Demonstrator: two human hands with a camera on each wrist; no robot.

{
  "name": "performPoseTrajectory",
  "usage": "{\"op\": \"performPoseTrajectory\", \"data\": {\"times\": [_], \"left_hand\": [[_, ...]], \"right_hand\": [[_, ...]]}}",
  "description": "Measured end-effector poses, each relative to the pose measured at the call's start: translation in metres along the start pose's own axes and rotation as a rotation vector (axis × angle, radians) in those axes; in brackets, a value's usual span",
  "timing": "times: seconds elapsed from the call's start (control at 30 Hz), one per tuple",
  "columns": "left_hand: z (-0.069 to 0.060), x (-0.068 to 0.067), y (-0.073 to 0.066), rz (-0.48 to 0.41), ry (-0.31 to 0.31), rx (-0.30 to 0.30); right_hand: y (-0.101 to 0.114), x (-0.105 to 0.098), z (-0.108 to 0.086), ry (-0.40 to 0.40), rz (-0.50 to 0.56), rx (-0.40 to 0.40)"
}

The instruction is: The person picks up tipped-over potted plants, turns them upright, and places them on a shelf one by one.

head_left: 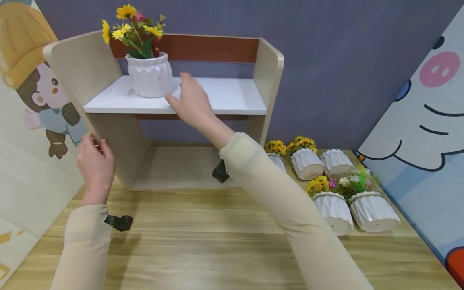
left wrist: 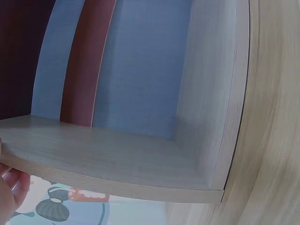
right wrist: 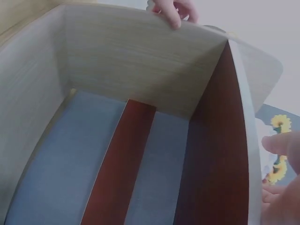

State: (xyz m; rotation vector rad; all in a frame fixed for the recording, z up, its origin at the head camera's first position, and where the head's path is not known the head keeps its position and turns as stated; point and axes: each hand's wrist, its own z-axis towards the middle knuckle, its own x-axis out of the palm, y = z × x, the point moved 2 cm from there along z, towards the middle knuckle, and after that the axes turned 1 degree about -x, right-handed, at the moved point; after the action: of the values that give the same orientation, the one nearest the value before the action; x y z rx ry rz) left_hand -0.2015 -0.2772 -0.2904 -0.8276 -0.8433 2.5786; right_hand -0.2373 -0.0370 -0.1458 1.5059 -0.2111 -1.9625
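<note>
A white ruffled flowerpot (head_left: 150, 76) with yellow and dark red flowers stands upright on the left part of the white upper board of a small shelf unit (head_left: 239, 94). My right hand (head_left: 193, 100) is just right of this pot, thumb and fingers spread, holding nothing. In the right wrist view, the pot (right wrist: 266, 150) shows partly past the board's edge, beside that hand (right wrist: 286, 187). My left hand (head_left: 96, 163) holds the front edge of the shelf's left side panel, thumb at the edge and fingers outside. Most of this hand (left wrist: 11, 192) is cut off in the left wrist view.
Several white pots, such as this one (head_left: 306, 163), lie on their sides on the wooden table (head_left: 217, 241) right of the shelf, most with flowers. A dark wall (head_left: 326, 60) stands behind. Cartoon-printed panels (head_left: 435, 133) flank both sides.
</note>
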Motion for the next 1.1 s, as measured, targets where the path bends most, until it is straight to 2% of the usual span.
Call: {"op": "performPoseTrajectory", "data": {"times": [0.3,0.5,0.7,0.9,1.1], "left_hand": [[0.002,0.001,-0.003,-0.008,-0.013,-0.036],[0.002,0.003,-0.005,-0.047,-0.026,-0.056],[0.004,0.008,-0.002,-0.06,-0.068,-0.004],[0.005,0.01,-0.001,-0.067,-0.08,-0.004],[0.003,0.01,-0.001,-0.08,-0.081,-0.026]], "right_hand": [[-0.019,-0.007,-0.028,-0.146,0.059,-0.086],[-0.029,-0.008,-0.041,-0.261,0.044,-0.202],[-0.036,-0.012,-0.057,-0.36,0.058,-0.322],[-0.044,-0.018,-0.072,-0.402,0.036,-0.394],[-0.054,-0.023,-0.087,-0.362,0.017,-0.386]]}}
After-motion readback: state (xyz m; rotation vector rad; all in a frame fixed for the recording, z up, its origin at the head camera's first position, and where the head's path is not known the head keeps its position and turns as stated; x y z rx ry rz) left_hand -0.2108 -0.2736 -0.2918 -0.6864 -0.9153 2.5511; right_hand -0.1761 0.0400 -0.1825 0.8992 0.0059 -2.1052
